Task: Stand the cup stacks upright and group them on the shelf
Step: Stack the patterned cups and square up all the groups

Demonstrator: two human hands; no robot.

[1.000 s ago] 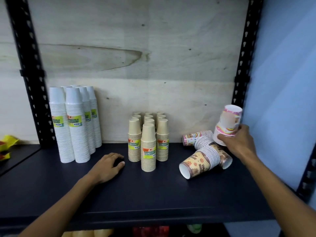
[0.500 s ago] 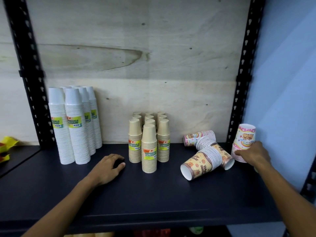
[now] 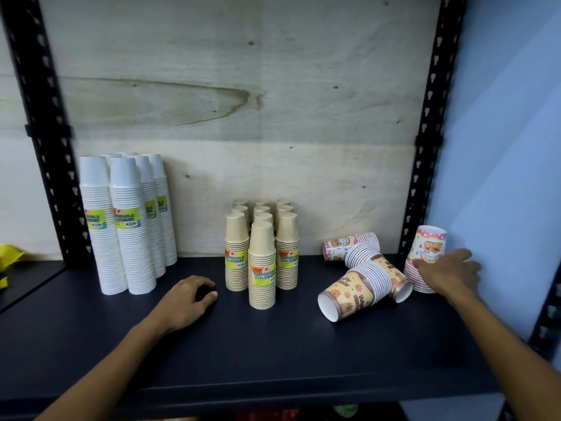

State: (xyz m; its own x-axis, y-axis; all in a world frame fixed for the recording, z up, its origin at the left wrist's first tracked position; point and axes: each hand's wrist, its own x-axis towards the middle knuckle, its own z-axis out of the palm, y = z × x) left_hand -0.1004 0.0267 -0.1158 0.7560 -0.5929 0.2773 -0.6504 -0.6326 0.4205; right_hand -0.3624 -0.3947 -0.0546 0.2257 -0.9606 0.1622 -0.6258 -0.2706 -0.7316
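Observation:
A pink patterned cup stack stands upright at the shelf's far right, by the rear post. My right hand is against its lower front, thumb touching it, with the fingers spread loosely to the right. Three patterned stacks lie on their sides just left of it: a pink one at the back, a brown one in front, and another brown one crossing behind it. My left hand rests on the dark shelf with loosely curled fingers, holding nothing.
Several tan cup stacks stand grouped at mid-shelf. Tall white cup stacks stand at the left against the plywood back. Black perforated posts frame the bay. A blue wall is at the right, something yellow at far left.
My right hand carried the pink stack from above the fallen stacks to the far right and stood it on the shelf. Its fingers have loosened. The left hand stayed put.

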